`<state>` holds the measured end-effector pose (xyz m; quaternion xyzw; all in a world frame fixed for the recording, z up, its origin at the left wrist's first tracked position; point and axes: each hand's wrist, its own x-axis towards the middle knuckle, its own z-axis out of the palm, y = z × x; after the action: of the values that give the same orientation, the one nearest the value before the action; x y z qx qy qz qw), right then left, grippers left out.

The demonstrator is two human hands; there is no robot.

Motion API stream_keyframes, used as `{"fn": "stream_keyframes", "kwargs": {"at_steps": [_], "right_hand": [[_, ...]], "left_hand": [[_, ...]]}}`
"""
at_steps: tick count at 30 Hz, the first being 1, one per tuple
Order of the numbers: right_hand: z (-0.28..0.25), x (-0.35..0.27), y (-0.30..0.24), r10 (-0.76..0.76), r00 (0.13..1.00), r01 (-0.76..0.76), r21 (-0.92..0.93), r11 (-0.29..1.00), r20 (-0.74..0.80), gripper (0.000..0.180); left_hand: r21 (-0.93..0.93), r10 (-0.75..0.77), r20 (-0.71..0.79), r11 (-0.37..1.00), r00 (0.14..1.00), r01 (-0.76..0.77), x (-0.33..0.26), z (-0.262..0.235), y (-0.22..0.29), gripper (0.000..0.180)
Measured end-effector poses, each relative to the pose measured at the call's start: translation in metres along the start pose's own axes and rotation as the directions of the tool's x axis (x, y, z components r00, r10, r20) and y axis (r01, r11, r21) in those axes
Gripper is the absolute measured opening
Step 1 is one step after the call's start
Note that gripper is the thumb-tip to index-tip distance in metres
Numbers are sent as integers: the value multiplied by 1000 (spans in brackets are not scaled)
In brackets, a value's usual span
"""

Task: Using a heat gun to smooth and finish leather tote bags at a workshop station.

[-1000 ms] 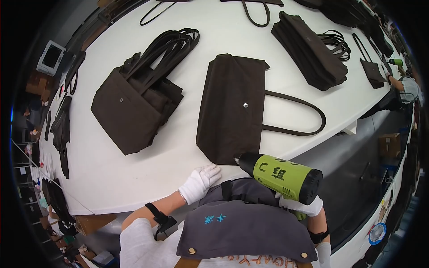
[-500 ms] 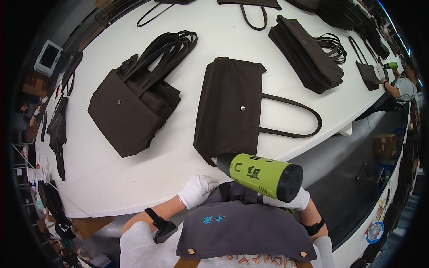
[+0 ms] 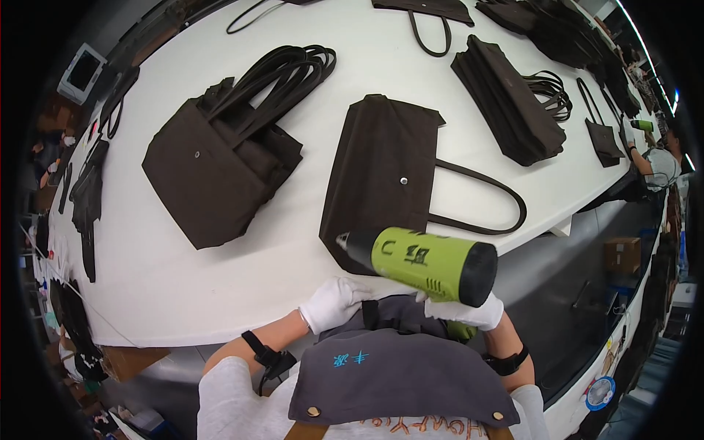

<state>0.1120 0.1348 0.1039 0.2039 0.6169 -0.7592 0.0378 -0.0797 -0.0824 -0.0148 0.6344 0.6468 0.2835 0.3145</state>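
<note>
A green and black heat gun point(image 3: 422, 264) is in my right hand point(image 3: 469, 312), which wears a white glove. Its pale narrow tip points left, over the near end of a dark brown tote bag point(image 3: 378, 169). That bag lies flat in front of me, with a silver snap and its strap loop stretched to the right. My left hand point(image 3: 336, 302), also gloved, is at the table's near edge, just below the bag's lower end. Its fingers are curled together; whatever they may hold is hidden.
On the white table point(image 3: 235, 293), a stack of brown bags point(image 3: 198, 176) lies to the left and another stack point(image 3: 510, 103) at the far right. More bags lie along the far side. A co-worker point(image 3: 660, 165) stands at the right edge, near a small bag point(image 3: 605, 139).
My right hand has raised the heat gun a little, away from me, so its tip now overlaps the bag's near end. My left hand has shifted slightly farther forward and right.
</note>
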Motion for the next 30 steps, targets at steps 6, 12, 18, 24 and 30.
{"fn": "stream_keyframes", "kwargs": {"at_steps": [6, 12, 18, 24, 30], "right_hand": [[-21, -28, -27, 133, 981, -157, -178, 971, -143, 41], [-29, -74, -26, 18, 992, -68, -404, 912, -127, 54], [-38, -85, -6, 31, 929, -130, -247, 960, -369, 53], [-21, -71, -10, 131, 947, -108, 92, 990, -292, 35], [-27, -61, -3, 173, 944, -130, 166, 977, -282, 33]], "left_hand": [[-258, -249, 296, 909, 922, 328, -5, -14, 3, 33], [-694, -256, 379, 557, 889, 456, 19, -45, -11, 40], [-360, -168, -98, 925, 981, 122, 63, -22, 9, 33], [-463, -533, 216, 682, 818, 566, 72, -8, 12, 64], [-266, -290, 16, 921, 957, 284, 84, -5, 12, 32]]}}
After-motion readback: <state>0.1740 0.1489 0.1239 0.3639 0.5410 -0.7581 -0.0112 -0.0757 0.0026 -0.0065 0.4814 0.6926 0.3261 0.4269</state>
